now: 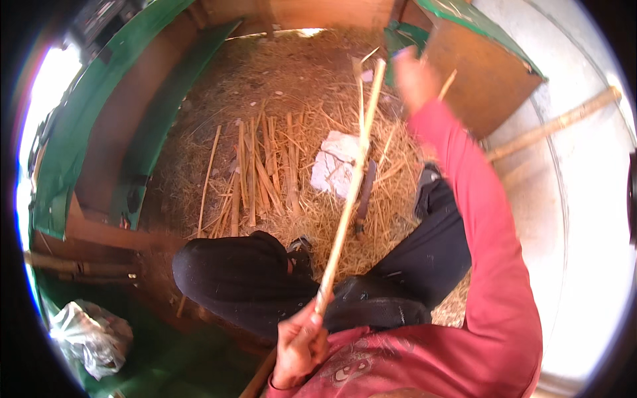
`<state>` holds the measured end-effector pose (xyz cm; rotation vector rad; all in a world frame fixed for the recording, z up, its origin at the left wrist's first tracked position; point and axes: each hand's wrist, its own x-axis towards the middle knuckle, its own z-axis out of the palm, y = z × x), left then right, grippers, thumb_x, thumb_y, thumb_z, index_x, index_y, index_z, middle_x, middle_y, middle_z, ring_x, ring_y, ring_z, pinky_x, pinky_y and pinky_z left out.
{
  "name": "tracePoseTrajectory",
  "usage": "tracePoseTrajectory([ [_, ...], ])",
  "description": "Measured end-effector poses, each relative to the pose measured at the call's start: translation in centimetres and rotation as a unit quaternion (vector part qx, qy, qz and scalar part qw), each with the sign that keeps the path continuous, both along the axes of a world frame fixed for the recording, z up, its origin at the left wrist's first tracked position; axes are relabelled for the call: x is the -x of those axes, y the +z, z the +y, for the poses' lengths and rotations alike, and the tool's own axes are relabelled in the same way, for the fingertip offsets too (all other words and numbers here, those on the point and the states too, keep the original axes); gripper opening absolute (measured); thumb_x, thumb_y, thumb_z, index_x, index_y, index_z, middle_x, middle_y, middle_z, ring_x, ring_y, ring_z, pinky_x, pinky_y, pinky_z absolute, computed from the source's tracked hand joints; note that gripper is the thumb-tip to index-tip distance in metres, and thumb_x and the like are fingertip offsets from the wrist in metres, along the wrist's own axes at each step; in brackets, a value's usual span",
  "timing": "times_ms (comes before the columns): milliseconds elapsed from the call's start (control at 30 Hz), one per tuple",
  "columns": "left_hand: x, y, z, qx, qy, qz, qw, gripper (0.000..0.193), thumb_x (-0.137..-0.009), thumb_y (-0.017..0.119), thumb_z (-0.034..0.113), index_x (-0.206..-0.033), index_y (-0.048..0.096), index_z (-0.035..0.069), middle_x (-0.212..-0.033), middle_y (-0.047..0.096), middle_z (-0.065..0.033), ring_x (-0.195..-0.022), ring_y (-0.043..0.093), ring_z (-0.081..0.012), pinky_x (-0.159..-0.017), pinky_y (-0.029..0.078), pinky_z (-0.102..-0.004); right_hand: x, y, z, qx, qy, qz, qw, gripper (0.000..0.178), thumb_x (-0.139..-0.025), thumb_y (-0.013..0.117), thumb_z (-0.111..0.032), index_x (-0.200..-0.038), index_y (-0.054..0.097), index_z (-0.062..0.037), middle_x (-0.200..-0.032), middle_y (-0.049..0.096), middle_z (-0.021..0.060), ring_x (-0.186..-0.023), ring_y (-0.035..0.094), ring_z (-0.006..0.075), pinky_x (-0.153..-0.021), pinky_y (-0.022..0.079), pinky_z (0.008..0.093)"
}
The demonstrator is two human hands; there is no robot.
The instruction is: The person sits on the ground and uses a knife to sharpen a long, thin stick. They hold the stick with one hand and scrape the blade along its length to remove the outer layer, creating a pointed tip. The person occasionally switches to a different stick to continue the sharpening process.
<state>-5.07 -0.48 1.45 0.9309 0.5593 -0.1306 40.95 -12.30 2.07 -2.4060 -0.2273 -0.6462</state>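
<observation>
A long pale stick (352, 192) slants up from my lap, across the view, its far end beyond the white block. My left hand (302, 341) is closed round its near end, close to my body. A thin split strip (361, 99) stands beside its far end. My right hand (415, 79) is stretched far forward, right of the stick's tip; motion blurs its fingers, so what it holds, if anything, is unclear. A dark, narrow blade-like tool (365, 196) lies beside the white block (332, 166), partly behind the stick.
Several split sticks (269, 166) lie on the straw-strewn ground left of the block. Wood shavings (391, 192) are heaped by my feet. Green-edged boards (106, 119) line the left; a brown panel (484, 73) stands at far right. A plastic bag (93, 338) sits at lower left.
</observation>
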Motion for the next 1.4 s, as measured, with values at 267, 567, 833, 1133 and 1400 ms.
tracePoseTrajectory([
  [267,-1.1,-1.4,0.9,0.035,0.091,-0.01,0.995,0.04,-0.101,0.048,0.021,-0.134,0.049,-0.003,-0.051,0.024,0.0073,-0.039,0.018,-0.0027,-0.034,0.019,-0.0217,-3.0,-2.1,-10.0,0.052,0.129,0.051,0.989,0.055,-0.094,0.052,-0.052,-0.118,0.059,-0.0037,-0.11,0.067,0.0178,-0.104,0.064,0.0293,-0.089,0.048,0.0413],
  [567,-5.7,-1.8,-1.1,-0.006,0.019,-0.061,0.998,0.04,-0.104,0.041,0.016,-0.14,0.044,-0.001,-0.052,0.025,0.0065,-0.041,0.019,-0.0034,-0.037,0.02,-0.0215,7.9,-0.1,-1.6,0.0,0.5,-0.008,0.866,0.026,-0.084,0.073,-0.023,-0.096,0.062,-0.0023,-0.073,0.06,0.0077,-0.067,0.062,0.0212,-0.059,0.049,0.0353],
  [833,-2.3,-4.0,-2.3,-0.022,0.008,0.001,1.0,0.039,-0.102,0.046,0.017,-0.136,0.048,-0.002,-0.049,0.028,0.0063,-0.038,0.022,-0.003,-0.035,0.021,-0.0224,-3.0,2.1,-7.4,-0.19,0.043,-0.085,0.977,0.03,-0.087,0.068,-0.033,-0.075,0.069,-0.0056,-0.059,0.062,0.0082,-0.054,0.06,0.0227,-0.053,0.046,0.0366],
  [1133,-7.5,-4.4,-1.1,-0.198,0.102,-0.129,0.966,0.043,-0.1,0.049,0.008,-0.141,0.044,0.001,-0.06,0.037,0.0073,-0.048,0.03,-0.001,-0.042,0.025,-0.018,1.5,-1.0,-6.1,-0.112,0.336,0.255,0.9,0.032,-0.088,0.069,-0.03,-0.106,0.069,-0.0041,-0.077,0.072,0.0069,-0.07,0.068,0.011,-0.068,0.05,0.0248],
  [1400,-10.4,-5.9,-2.9,-0.258,0.002,-0.137,0.956,0.051,-0.099,0.055,0.012,-0.147,0.038,0.006,-0.069,0.047,0.0052,-0.059,0.04,-0.0005,-0.05,0.034,-0.0176,11.7,1.0,-1.0,-0.222,0.455,0.311,0.804,0.029,-0.093,0.066,-0.032,-0.097,0.07,-0.0035,-0.064,0.06,-0.0019,-0.049,0.045,0.004,-0.045,0.036,0.0229],
])
